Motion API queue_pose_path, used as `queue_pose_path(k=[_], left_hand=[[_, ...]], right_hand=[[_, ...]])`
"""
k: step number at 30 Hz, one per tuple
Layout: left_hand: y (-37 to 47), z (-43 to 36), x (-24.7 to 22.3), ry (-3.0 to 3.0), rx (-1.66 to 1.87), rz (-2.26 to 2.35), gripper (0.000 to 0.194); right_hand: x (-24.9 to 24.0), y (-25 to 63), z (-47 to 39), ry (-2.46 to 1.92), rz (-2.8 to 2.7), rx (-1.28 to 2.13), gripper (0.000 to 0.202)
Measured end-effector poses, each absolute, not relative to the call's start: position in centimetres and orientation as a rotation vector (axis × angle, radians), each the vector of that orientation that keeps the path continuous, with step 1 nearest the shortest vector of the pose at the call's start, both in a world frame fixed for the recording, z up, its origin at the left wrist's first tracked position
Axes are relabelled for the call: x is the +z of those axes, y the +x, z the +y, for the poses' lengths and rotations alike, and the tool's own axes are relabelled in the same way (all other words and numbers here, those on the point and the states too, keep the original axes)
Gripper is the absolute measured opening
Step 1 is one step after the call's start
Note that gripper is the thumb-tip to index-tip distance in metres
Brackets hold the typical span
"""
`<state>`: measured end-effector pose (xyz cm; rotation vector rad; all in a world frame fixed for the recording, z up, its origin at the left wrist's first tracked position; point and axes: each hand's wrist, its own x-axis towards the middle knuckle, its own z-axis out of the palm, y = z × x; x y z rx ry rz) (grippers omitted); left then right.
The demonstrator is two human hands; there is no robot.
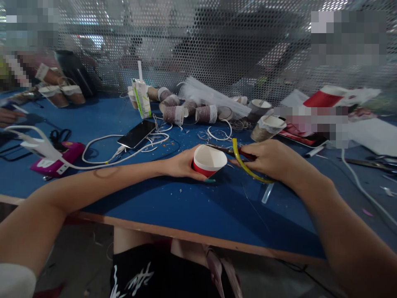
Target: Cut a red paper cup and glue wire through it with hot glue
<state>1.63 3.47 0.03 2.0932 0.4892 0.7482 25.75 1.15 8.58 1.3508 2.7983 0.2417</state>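
Just above the tabletop (pixel 173 203), the cup (pixel 207 171) tilts mouth-up inside the left hand (pixel 182 163), its grip wrapped around the side. The right hand (pixel 268 157), grip clamped on a tool (pixel 228 150), points it left along the cup's far rim, contact unclear; both forearms angle inward.

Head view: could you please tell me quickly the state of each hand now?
Left hand: closed around the red and white paper cup.
Right hand: holding a tool with a curved yellow handle.
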Motion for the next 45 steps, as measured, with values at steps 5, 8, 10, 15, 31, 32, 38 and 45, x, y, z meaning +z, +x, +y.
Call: queue_pose_path(k=[5, 8, 10, 15, 31, 32, 38, 45], left_hand=[[1.6, 3.4, 0.3, 2.092, 0.749, 0.469, 0.07], [1.6, 3.4, 0.3, 2.075, 0.747, 0.454, 0.071], [1.6, 3.5, 0.2, 2.07, 0.749, 0.455, 0.072], [1.7, 3.5, 0.2, 2.075, 0.752, 0.469, 0.07], [1.6, 3.4, 0.3, 2.083, 0.755, 0.492, 0.075], [1.7, 3.4, 0.2, 2.08, 0.754, 0.496, 0.075], [1.8, 3.3, 0.3, 2.042, 0.745, 0.525, 0.077], [1.8, 3.2, 0.5, 2.02, 0.758, 0.494, 0.075]], right_hand=[[8.5, 25.4, 1.2, 1.381, 2.753, 0.256, 0.046], [8.3, 25.2, 1.5, 1.403, 2.739, 0.312, 0.043], [8.3, 25.2, 1.7, 1.388, 2.761, 0.313, 0.043], [8.6, 25.4, 2.0, 1.331, 2.798, 0.291, 0.047], [9.1, 26.1, 1.7, 1.637, 2.775, 0.227, 0.047], [9.0, 26.2, 1.7, 1.618, 2.791, 0.19, 0.048], [9.0, 25.6, 1.5, 1.462, 2.777, 0.091, 0.043], [9.2, 25.1, 1.4, 1.441, 2.747, 0.187, 0.035]])
